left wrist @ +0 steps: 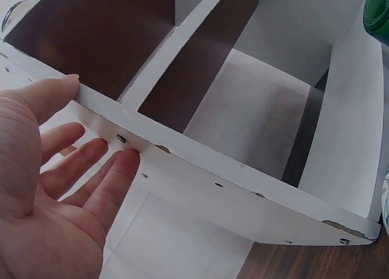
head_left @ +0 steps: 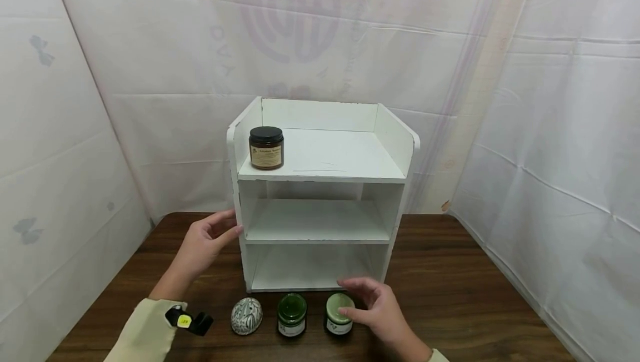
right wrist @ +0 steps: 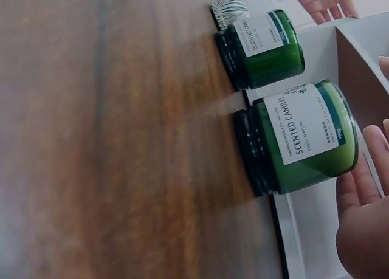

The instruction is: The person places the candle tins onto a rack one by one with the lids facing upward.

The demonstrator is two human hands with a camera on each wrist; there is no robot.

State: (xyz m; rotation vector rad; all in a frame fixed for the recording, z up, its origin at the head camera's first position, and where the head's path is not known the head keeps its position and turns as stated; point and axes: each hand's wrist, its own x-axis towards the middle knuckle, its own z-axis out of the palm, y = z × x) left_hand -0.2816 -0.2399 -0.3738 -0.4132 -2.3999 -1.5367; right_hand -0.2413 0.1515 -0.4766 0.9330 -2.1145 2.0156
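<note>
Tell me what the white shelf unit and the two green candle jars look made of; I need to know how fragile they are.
The shelf unit looks like white-painted wood or fibreboard: matte, with chipped edges and small screw heads along its side panel in the left wrist view. The green jar by the right hand and the other green jar look like glossy tinted glass with paper labels, though coloured plastic is possible.
</note>
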